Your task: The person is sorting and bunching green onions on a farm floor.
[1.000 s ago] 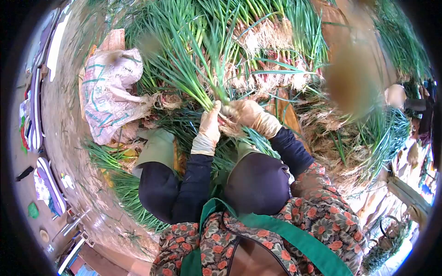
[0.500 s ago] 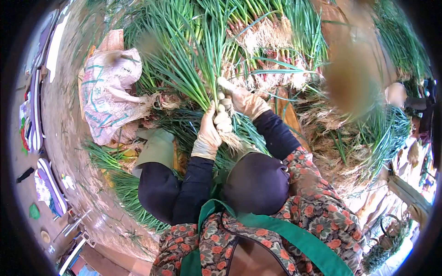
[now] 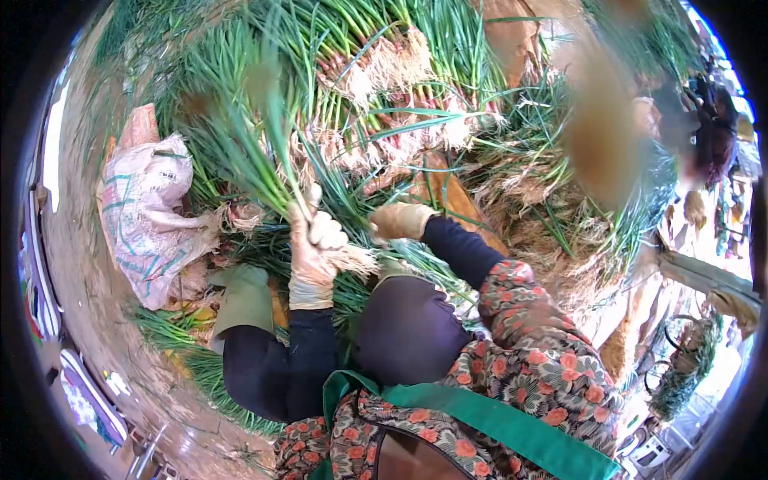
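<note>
Brown floor [image 3: 88,264] runs down the far L side, w/ a white sack [image 3: 148,216] nearer, abt 9 o'clock of my L hand [image 3: 310,254]. L grip's closed firmly round the green onion bunch [image 3: 276,188], leaves to 11 o'clock, roots to 4. R hand [image 3: 402,222] is apart, btwn 2 & 3 o'clock, fingers curled; can't tell if it's holding anything. Onion pile [image 3: 352,60] lies at 1 o'clock.

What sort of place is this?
Probably a produce sorting or packing area: green onions with roots attached lie in large heaps, a woven sack sits beside them, and the gloved left hand grips a bunch.
</note>
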`<move>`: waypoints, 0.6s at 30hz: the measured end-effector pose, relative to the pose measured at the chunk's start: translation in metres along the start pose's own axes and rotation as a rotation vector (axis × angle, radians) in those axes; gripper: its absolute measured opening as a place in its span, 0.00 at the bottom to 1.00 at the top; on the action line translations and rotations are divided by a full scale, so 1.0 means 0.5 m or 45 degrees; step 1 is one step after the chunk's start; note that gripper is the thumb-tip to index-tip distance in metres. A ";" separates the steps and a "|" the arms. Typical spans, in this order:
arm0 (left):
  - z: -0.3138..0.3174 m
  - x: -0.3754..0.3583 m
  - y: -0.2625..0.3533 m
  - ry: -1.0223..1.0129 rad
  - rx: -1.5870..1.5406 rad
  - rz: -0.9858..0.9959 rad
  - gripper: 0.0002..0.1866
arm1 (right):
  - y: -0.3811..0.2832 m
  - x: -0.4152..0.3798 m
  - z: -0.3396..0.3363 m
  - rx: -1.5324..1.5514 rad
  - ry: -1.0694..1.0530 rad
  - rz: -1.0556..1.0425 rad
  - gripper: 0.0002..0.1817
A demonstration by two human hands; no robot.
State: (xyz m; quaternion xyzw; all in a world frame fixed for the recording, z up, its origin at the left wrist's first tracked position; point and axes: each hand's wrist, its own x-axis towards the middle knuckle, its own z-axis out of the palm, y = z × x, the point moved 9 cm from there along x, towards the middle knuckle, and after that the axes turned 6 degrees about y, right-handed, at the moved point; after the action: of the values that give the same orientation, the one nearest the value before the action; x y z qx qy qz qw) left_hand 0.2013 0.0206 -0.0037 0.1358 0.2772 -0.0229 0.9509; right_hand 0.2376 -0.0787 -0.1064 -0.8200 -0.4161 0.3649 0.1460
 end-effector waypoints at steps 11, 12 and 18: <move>0.030 0.006 0.051 -0.164 -0.245 0.074 0.11 | 0.453 -0.104 -0.351 -0.564 0.812 0.628 0.14; 0.032 0.003 0.060 -0.166 -0.298 0.047 0.11 | 0.441 -0.123 -0.393 -0.460 0.887 0.680 0.12; -0.013 0.031 0.029 0.249 0.308 0.100 0.17 | 0.320 -0.181 -0.487 1.267 1.075 0.314 0.15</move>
State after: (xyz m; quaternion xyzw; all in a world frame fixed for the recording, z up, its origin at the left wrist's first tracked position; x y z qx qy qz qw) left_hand 0.2126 0.0366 -0.0138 0.2619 0.3581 -0.0056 0.8962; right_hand 0.4700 -0.2320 0.0182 -0.7689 -0.0081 0.1749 0.6150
